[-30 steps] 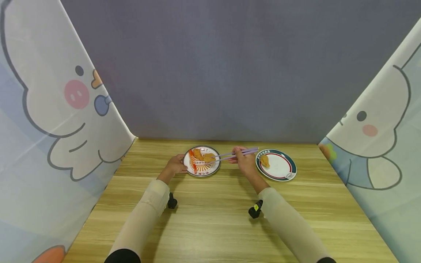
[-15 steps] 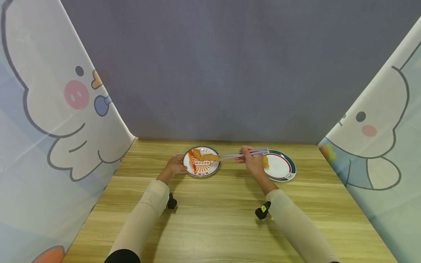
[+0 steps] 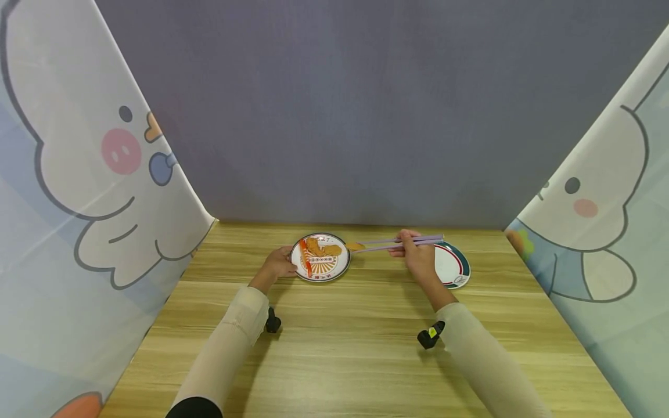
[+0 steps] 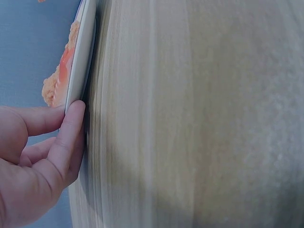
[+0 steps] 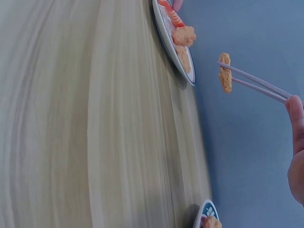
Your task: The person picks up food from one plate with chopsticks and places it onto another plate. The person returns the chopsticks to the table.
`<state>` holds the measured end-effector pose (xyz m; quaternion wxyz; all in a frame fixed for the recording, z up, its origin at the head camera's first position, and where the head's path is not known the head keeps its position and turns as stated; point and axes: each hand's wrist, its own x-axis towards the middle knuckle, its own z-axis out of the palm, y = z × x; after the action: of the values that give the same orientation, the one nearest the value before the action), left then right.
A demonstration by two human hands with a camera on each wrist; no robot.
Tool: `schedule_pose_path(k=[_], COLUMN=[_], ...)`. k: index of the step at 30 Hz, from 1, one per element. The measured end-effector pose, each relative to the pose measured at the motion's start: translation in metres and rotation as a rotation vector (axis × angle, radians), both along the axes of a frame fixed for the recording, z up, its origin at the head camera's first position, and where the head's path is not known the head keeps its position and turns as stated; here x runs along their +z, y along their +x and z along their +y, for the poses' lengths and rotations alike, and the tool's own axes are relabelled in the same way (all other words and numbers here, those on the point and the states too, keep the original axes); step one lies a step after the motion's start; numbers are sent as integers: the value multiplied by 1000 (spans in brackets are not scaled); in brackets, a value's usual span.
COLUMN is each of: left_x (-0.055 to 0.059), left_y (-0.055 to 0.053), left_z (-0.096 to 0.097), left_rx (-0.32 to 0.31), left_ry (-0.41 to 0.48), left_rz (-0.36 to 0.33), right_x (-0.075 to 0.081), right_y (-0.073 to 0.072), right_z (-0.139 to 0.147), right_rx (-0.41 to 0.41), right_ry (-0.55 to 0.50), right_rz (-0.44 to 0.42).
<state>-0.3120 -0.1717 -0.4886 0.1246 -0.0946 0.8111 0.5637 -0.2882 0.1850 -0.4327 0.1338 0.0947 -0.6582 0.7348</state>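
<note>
My left hand [image 3: 279, 263] pinches the left rim of a small patterned plate [image 3: 334, 270], thumb above and fingers beneath in the left wrist view. On that plate lie golden-brown fried pieces [image 3: 315, 247] and a long red-and-white striped food piece [image 3: 307, 262]. My right hand [image 3: 413, 253] holds a pair of light purple chopsticks [image 3: 377, 249]. Between their tips is a flat fried piece [image 5: 225, 76], raised in the air just right of the patterned plate in the head view. The right hand partly covers a green-rimmed plate [image 3: 448, 268] behind it.
A fried piece [image 5: 211, 222] sits on the green-rimmed plate in the right wrist view; the hand hides it in the head view. Both plates are on a wooden table [image 3: 334, 348]. A grey panel [image 3: 355, 116] stands behind, with printed cloths [image 3: 68, 232] at the sides.
The chopsticks took up a fried piece from the patterned plate and carried it right, past the plate's rim. My right hand moved right, over the green-rimmed plate. My left hand stayed put.
</note>
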Motion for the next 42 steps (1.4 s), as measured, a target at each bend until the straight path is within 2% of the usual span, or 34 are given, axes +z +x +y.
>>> schedule_pose_path(k=[5, 9, 17, 26, 42], left_x=[0, 0, 1, 2, 5], left_y=[0, 1, 1, 3, 5], left_z=[0, 0, -2, -1, 0], left_rx=[3, 1, -5, -15, -26], left_ry=[34, 60, 33, 19, 24], left_rz=[-1, -4, -14, -13, -3], right_x=[2, 3, 1, -1, -3], right_y=[1, 2, 4, 2, 6], right_z=[11, 21, 40, 58, 90], right_rx=[13, -8, -52, -79, -161], right_ry=[-29, -40, -37, -94, -124], right_rz=[30, 42, -3, 49, 14])
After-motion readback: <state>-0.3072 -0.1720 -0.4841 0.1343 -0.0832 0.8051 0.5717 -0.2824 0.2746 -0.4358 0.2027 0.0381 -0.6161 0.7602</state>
